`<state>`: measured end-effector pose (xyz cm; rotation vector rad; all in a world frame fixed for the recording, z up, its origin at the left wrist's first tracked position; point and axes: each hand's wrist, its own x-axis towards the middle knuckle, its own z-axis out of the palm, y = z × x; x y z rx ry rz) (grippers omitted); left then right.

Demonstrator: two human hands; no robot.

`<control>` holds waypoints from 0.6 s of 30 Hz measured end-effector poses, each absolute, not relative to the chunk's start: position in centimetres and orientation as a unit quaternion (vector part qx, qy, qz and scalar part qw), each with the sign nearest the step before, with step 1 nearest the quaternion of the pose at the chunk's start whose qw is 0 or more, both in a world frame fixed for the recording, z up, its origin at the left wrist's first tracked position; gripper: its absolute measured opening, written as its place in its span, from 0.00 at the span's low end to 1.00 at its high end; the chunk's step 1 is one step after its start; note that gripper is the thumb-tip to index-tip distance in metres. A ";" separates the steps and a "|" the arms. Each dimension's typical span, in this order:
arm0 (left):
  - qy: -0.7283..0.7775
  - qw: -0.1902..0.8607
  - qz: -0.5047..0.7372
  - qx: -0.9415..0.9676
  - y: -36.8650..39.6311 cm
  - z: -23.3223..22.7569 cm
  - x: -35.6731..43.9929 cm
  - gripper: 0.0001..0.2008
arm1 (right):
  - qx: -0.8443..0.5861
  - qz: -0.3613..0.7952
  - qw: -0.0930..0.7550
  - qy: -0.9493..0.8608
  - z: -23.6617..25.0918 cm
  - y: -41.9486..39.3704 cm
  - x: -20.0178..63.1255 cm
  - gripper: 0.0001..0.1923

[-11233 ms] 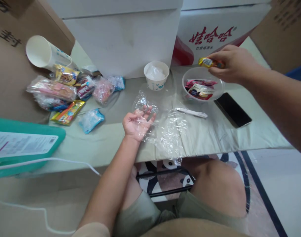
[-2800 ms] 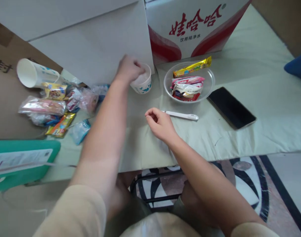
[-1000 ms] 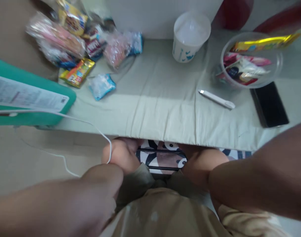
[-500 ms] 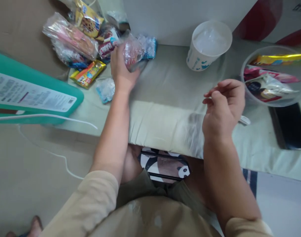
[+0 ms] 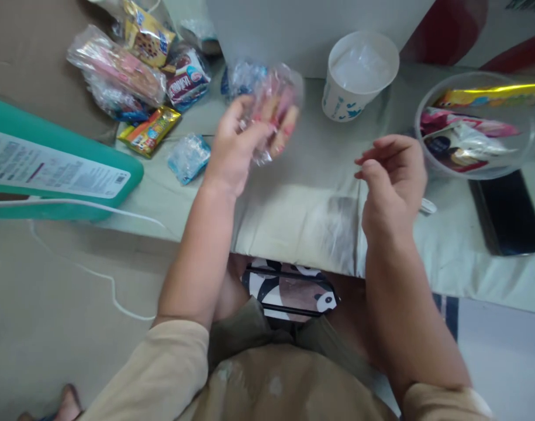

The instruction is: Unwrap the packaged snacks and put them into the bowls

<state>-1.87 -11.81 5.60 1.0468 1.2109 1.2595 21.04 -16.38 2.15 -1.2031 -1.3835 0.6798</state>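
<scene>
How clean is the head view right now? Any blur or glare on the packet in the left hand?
Head view: the left hand and its clear pink snack packet are motion-smeared, with the wrapper's print unreadable; the right hand is slightly soft; the clear plastic bowl rim is blurred; daylight brightens the cloth at the table edge.

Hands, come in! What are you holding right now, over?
Left hand grips clear pink snack packet, lifted off the table. Right hand empty, fingers loosely curled. Paper cup and snack bowl beyond, nothing between hands.
</scene>
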 end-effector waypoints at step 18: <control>0.363 0.630 0.463 0.507 -17.5 -0.3 7.9 0.40 | -0.588 0.192 0.465 -0.633 0.6 -18.5 21.8 0.24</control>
